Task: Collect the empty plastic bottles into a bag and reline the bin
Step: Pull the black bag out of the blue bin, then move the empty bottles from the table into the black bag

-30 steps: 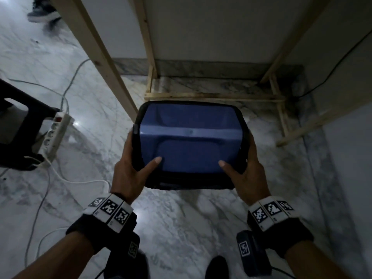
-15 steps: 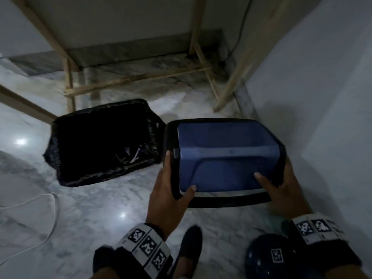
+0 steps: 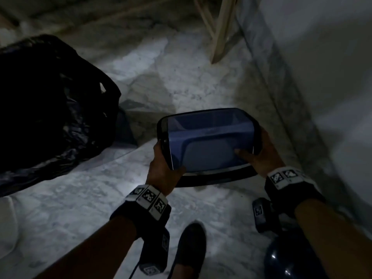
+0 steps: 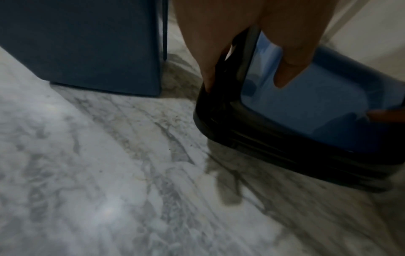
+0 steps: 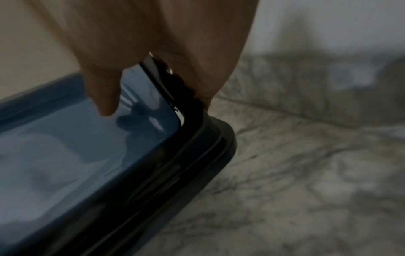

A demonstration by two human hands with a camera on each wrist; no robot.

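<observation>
- Bin lid point(image 3: 207, 141), blue swing panel in a black frame, sits centre-right of the head view, held low over the marble floor point(image 3: 84, 198). Whether its near edge touches the floor cannot be told.
- Left hand point(image 3: 164, 164) grasps the lid's left edge: thumb on top of the blue panel, fingers wrapped round the black frame. Left wrist view confirms it, left hand point(image 4: 252, 39) straddling the frame with the thumb lying on the blue panel.
- Right hand point(image 3: 259, 156) grasps the lid's right edge the same way, thumb reaching onto the panel. In the right wrist view the right hand point(image 5: 153, 52) has its thumb over the blue surface and fingers curled behind the black rim of the bin lid point(image 5: 87, 155).
- Black bin bag point(image 3: 50, 101), crinkled and glossy, fills the left of the head view, resting on the floor, apart from the lid.
- Blue bin body point(image 4: 83, 45) stands on the floor at upper left of the left wrist view, near the bin lid point(image 4: 306, 121) but apart from it.
- Wooden frame legs point(image 3: 219, 27) stand at upper centre-right of the head view, beside the pale wall point(image 3: 322, 67).
- Dark shoe point(image 3: 191, 248) at bottom centre; a round dark blue object point(image 3: 281, 260) at lower right, blurred.
- Both wrists carry bands with black-and-white markers point(image 3: 149, 198).
</observation>
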